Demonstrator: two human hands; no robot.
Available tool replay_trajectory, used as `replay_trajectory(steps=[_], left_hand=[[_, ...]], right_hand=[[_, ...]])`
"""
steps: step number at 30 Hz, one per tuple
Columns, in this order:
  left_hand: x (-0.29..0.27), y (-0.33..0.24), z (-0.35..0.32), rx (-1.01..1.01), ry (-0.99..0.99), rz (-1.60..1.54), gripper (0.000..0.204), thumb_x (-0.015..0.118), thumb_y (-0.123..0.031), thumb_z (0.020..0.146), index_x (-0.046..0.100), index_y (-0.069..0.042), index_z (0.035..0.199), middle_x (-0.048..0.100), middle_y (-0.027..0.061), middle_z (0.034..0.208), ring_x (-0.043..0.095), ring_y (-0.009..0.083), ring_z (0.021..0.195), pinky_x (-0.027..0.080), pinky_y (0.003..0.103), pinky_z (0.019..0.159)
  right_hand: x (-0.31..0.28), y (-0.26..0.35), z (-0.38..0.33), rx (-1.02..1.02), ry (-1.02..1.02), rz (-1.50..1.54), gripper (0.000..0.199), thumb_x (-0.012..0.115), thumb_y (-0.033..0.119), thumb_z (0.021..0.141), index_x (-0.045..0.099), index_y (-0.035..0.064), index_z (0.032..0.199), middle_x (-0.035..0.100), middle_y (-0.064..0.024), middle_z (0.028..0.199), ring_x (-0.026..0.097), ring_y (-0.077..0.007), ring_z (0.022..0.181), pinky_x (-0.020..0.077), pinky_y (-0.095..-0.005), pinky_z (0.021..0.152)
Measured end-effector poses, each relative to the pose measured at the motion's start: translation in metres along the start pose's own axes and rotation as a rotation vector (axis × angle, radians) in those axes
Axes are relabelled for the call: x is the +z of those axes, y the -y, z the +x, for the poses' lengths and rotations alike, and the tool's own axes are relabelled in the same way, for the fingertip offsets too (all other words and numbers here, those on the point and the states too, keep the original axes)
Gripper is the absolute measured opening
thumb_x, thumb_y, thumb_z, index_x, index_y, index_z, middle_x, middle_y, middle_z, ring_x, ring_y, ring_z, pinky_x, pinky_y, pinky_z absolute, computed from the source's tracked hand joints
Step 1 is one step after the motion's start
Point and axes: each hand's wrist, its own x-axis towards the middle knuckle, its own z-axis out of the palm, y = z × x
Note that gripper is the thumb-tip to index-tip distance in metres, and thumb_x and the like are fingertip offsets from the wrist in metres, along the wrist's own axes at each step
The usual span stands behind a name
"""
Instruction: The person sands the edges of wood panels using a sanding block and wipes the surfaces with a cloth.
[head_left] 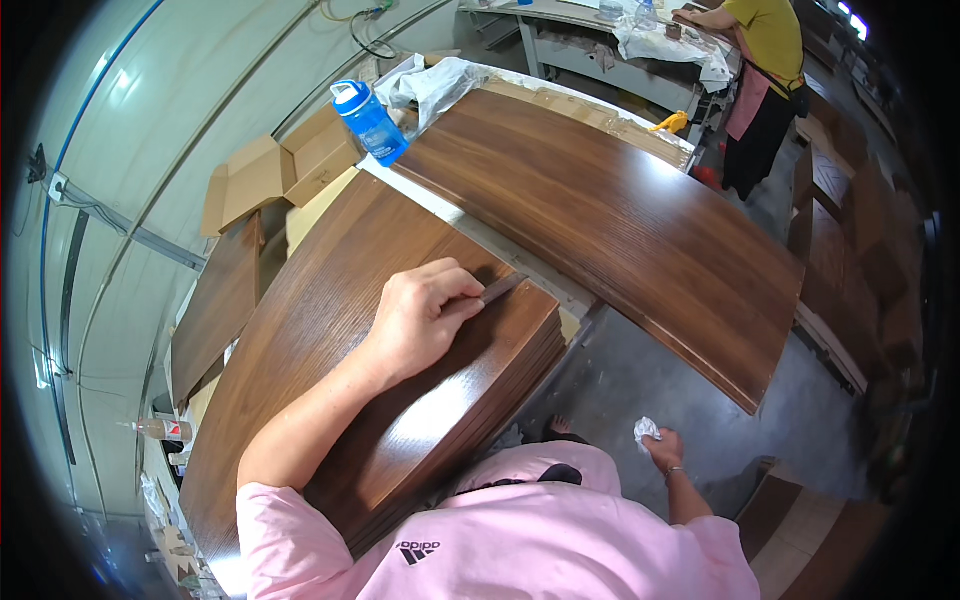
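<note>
Pressing left hand (425, 318) on panel stack (330, 400) edge, right hand (662, 447) perhaps gripping rag (646, 431)

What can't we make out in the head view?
- Left hand: the thin dark tool it grips is mostly hidden by the fingers.
- Right hand: white wad too small to identify.
- Stack of panels: count hidden, near end covered by the pink shirt.

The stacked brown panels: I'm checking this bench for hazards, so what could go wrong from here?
1. The left hand presses a thin dark tool near the edge of the stacked brown panels; a slip might scratch the glossy face.
2. The blue water bottle stands at a panel corner; a nudge could tip it.
3. The right hand holds a white cloth away from the stack, leaving it unsteadied.
</note>
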Motion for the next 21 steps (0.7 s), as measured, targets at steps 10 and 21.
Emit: replay_trajectory(steps=[10, 21], left_hand=[[0.001, -0.002, -0.004, -0.140, 0.032, -0.196, 0.011, 0.073, 0.004, 0.079, 0.069, 0.003, 0.090, 0.060, 0.0092, 0.077, 0.058, 0.0168, 0.071, 0.046, 0.030, 0.064], [0.003, -0.005, -0.004, -0.105, 0.013, -0.126, 0.011, 0.073, 0.004, 0.078, 0.069, 0.003, 0.088, 0.059, 0.0090, 0.076, 0.058, 0.0186, 0.068, 0.045, 0.030, 0.062]], right_hand=[[-0.003, 0.014, 0.000, -0.009, -0.012, 0.003, 0.042, 0.072, 0.040, 0.070, 0.070, 0.0020, 0.087, 0.070, -0.0211, 0.085, 0.068, -0.0376, 0.080, 0.0515, -0.0433, 0.073], [-0.003, 0.018, 0.004, 0.007, 0.002, 0.024, 0.042, 0.072, 0.040, 0.069, 0.071, 0.0027, 0.087, 0.070, -0.0208, 0.087, 0.069, -0.0371, 0.083, 0.0515, -0.0434, 0.075]])
